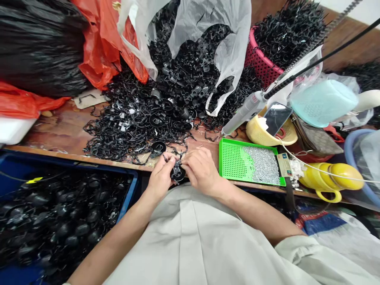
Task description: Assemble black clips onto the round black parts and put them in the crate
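Observation:
At the table's front edge, my left hand [160,179] pinches a small round black plastic part [178,173] from its left side. My right hand [202,169] closes on the same part from the right, fingertips at its top. Thin black strips show between the two hands. Just behind the left fingers lies another round black part [158,148]. Beyond it spreads a heap of black strips and parts [127,126] on the wooden table [59,134]. What the fingertips cover cannot be made out.
A green tray [236,162] of small metal pieces stands right of my hands. A grey electric screwdriver [243,113] hangs above it. Behind are a yellow bowl [258,134] and a pink basket [259,59]. A blue bin [129,198] of black parts sits lower left.

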`<state>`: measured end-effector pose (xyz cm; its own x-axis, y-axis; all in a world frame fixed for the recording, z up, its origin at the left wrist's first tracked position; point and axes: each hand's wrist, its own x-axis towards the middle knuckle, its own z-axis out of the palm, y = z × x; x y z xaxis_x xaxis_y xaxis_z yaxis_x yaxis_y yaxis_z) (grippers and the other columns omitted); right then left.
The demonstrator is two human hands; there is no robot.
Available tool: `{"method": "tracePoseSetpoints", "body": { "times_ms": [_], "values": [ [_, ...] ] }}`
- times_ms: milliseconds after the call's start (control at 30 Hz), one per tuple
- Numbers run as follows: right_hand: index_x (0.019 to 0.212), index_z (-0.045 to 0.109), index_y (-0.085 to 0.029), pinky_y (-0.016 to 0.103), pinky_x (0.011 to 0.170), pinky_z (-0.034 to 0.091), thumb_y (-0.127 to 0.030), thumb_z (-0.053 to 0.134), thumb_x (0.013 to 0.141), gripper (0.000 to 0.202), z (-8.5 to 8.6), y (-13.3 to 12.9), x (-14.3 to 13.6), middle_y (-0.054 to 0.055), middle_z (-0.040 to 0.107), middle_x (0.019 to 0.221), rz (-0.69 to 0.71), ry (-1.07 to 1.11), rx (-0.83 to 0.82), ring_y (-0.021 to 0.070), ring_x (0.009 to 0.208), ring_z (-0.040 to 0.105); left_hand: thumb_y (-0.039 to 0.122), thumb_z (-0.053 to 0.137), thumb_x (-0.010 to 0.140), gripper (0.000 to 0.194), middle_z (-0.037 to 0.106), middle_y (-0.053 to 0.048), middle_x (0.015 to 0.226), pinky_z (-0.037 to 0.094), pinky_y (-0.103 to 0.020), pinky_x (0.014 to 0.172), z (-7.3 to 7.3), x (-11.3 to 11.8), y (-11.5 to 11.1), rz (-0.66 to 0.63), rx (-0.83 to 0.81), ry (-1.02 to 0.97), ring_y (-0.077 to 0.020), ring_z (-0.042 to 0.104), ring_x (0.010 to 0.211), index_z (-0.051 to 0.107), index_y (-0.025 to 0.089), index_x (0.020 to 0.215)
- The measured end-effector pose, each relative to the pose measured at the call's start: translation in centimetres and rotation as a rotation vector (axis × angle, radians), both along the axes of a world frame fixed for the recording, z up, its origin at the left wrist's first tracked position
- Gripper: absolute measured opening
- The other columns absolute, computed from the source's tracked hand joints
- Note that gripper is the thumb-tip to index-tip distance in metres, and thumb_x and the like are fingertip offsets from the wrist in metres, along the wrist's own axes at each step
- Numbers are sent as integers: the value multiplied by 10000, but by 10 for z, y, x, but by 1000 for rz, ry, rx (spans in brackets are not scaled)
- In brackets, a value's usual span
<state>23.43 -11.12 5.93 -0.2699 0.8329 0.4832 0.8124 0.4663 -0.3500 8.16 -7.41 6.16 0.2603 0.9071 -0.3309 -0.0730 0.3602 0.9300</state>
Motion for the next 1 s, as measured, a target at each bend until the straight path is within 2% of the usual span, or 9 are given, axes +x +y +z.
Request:
{"method": "tracePoseSetpoints", "body": {
  "times_ms": [133, 200, 300, 433, 533, 633, 733, 833, 1000],
  "values": [
    [958, 581, -185, 447, 992, 360, -168, 521, 915, 77, -2, -4, -3, 70, 686, 976, 38, -7, -3, 212, 980, 589, 373, 557, 835, 169, 494, 17, 713, 351, -181, 404, -2, -5, -1, 22, -8, 44, -103, 439, 543, 572, 206, 853],
    [949, 593, -193, 396, 935, 422, -227, 528, 935, 75, -1, 0, -1, 60, 690, 959, 101, 71, -87, 197, 950, 606, 391, 542, 843, 181, 485, 23, 703, 327, -180, 363, -4, -10, -2, 34, -29, 93, -102, 438, 514, 563, 212, 848],
    [1008, 608, -206, 315, 860, 481, -242, 473, 971, 145, 6, 28, 14, 50, 683, 991, 163, 156, -211, 171, 950, 619, 419, 509, 866, 201, 450, 48, 643, 294, -179, 316, -7, -14, -2, 21, -28, 136, -82, 387, 414, 541, 221, 853],
    [1219, 535, -183, 351, 875, 490, -113, 432, 930, 314, 26, 90, 38, 122, 593, 1202, -273, -149, -326, 223, 1044, 602, 405, 522, 856, 187, 480, 51, 665, 329, -172, 302, -6, -9, 3, -64, -5, 125, -74, 416, 403, 527, 219, 845],
    [1121, 583, -139, 382, 795, 509, -127, 497, 883, 253, 37, 113, 44, 152, 603, 1081, -404, -343, -463, 271, 940, 628, 392, 552, 840, 190, 519, 47, 667, 335, -157, 302, -3, -3, 8, -99, -24, 84, -66, 440, 397, 507, 208, 828],
    [1078, 605, -158, 366, 810, 507, -161, 504, 890, 214, 36, 100, 44, 131, 584, 1090, -367, -278, -385, 249, 935, 621, 411, 547, 847, 208, 502, 64, 601, 269, -139, 268, -2, -4, 13, -65, -25, 51, -63, 426, 344, 507, 211, 886],
    [1040, 647, -207, 310, 844, 504, -144, 513, 879, 218, 21, 68, 45, 81, 564, 1124, -160, -83, -331, 190, 963, 606, 452, 549, 844, 254, 514, 65, 579, 248, -136, 247, -3, -11, 17, -1, -17, 10, -78, 448, 333, 499, 219, 932],
    [1008, 691, -220, 319, 931, 487, -44, 495, 825, 320, 2, 40, 50, 68, 575, 1180, 23, -6, -416, 187, 1078, 586, 462, 566, 833, 272, 540, 53, 568, 278, -141, 250, -3, -13, 17, -1, -43, -35, -94, 478, 346, 495, 217, 927],
    [1186, 632, -201, 396, 1086, 400, 0, 422, 822, 466, -5, 21, 58, 98, 461, 1435, -110, 22, -413, 221, 1322, 450, 454, 559, 846, 256, 545, 44, 524, 290, -142, 259, -3, -7, 12, -10, -69, -58, -106, 487, 353, 488, 213, 894]
  ]
}}
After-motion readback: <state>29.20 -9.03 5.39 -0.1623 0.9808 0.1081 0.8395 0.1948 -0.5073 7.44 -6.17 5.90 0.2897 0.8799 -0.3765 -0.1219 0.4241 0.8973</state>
